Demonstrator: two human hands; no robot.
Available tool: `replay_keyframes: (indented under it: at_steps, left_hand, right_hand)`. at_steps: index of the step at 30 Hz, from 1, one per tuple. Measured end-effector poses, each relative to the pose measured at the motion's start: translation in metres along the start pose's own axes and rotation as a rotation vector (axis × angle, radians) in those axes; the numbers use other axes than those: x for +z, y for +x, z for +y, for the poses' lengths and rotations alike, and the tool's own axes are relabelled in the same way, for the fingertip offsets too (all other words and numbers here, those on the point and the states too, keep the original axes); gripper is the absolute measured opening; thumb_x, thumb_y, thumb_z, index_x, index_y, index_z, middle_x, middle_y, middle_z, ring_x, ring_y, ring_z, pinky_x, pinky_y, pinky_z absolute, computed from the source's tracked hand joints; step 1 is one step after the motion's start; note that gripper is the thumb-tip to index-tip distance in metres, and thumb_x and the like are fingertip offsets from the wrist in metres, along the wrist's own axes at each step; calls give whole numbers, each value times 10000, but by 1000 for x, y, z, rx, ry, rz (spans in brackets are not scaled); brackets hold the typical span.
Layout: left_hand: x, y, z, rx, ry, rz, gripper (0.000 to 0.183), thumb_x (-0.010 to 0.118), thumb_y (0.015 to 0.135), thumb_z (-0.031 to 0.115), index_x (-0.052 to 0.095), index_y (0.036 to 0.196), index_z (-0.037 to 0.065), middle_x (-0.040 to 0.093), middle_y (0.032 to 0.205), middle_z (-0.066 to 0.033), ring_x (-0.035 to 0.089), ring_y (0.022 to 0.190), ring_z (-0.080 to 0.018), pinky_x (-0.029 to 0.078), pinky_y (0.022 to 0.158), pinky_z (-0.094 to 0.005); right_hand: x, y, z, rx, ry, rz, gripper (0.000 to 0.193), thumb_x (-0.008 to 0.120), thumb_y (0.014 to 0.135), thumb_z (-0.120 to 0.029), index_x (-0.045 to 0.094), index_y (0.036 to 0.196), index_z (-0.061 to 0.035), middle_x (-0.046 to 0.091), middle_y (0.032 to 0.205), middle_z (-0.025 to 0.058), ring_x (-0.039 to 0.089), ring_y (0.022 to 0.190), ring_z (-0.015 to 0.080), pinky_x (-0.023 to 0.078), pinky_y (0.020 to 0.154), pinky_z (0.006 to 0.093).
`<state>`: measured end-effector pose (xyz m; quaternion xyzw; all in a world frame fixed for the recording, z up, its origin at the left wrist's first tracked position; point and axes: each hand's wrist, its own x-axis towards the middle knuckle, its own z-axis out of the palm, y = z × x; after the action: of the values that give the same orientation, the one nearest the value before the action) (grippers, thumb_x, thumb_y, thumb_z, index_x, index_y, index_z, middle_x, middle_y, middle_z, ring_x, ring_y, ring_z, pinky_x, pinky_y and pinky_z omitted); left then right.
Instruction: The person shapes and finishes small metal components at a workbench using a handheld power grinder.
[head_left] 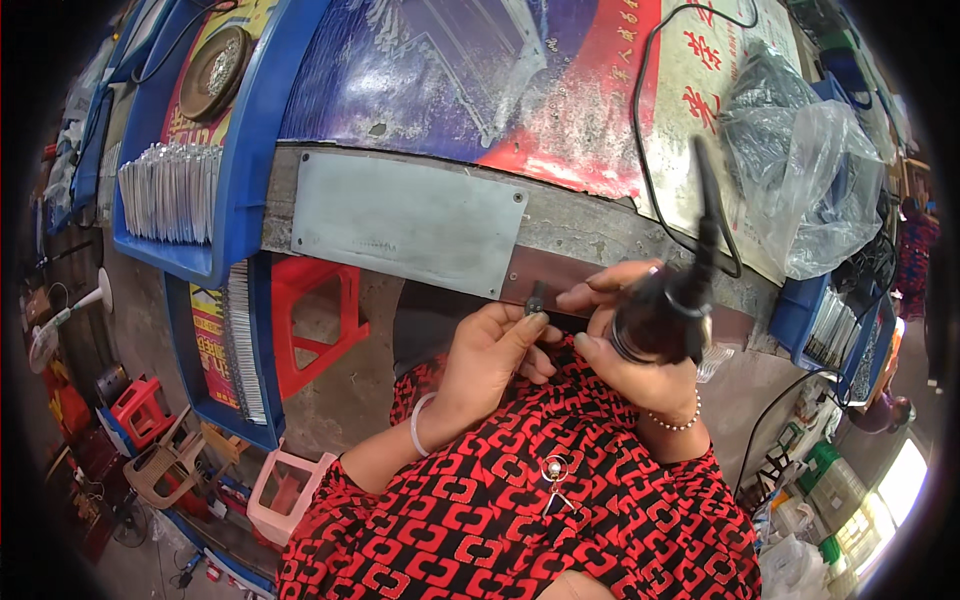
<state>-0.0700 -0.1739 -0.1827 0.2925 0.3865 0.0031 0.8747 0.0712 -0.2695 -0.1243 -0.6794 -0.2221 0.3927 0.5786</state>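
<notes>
My left hand [490, 350] pinches a small dark part [536, 298] between thumb and fingers, just off the table's front edge. Wrapped in my right hand [640, 370] is a black corded power tool [660, 315], shaped like an electric screwdriver. Its cable end points up, and its working tip is hidden. The right index finger reaches toward the small part, with a gap between the two hands. A pale metal plate [405, 222] is fixed along the table edge, beyond my left hand.
Blue trays [262, 190] at the left hold stacked thin pieces [172, 195] and a round bowl of small bits [215, 75]. A red stool [315, 325] stands below. A black cable [640, 120] crosses the printed table cover. Clear plastic bags [810, 170] lie at the right.
</notes>
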Motion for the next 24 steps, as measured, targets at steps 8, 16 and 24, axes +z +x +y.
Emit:
replay_keyframes:
  at_steps: [8,16,24]
  left_hand:
    - [-4,2,2,-18,111,-102,263,482,951,205,547,793,6,545,640,-20,475,455,-52,364,409,-178]
    - [-1,2,5,-91,-17,-110,241,476,950,202,593,877,4,510,632,21,397,475,-19,309,424,-171]
    - [0,-2,9,-91,8,-110,226,482,942,197,604,921,7,514,648,28,419,522,-17,343,471,-158]
  right_hand:
    - [6,23,10,-10,-303,-167,377,723,673,-156,560,974,1,632,756,107,627,689,146,485,653,294]
    - [6,1,5,-24,11,60,437,707,716,-114,491,1088,-37,641,804,126,593,633,170,490,620,302]
    - [-3,0,-40,-784,65,-246,536,730,769,-258,349,1116,-113,590,724,67,622,570,218,511,518,321]
